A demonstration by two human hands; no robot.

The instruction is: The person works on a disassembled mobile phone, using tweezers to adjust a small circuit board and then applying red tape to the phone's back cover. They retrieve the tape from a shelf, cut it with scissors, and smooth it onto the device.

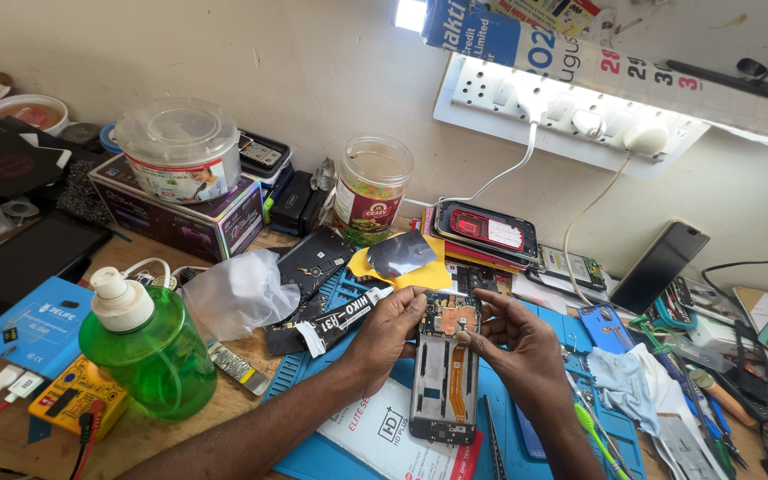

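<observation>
Hands clamp an opened phone (pixel 443 373) at centre, left hand (pixel 390 331) at nine o'clock, right hand (pixel 516 342) at three; light, stiff, fragile, seemingly best gripped by frame edges; green bottle (pixel 148 348) on desk (pixel 126 440) at nine

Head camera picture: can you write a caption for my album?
Two hands, left hand and right hand, hold an opened phone over a blue mat.
</observation>
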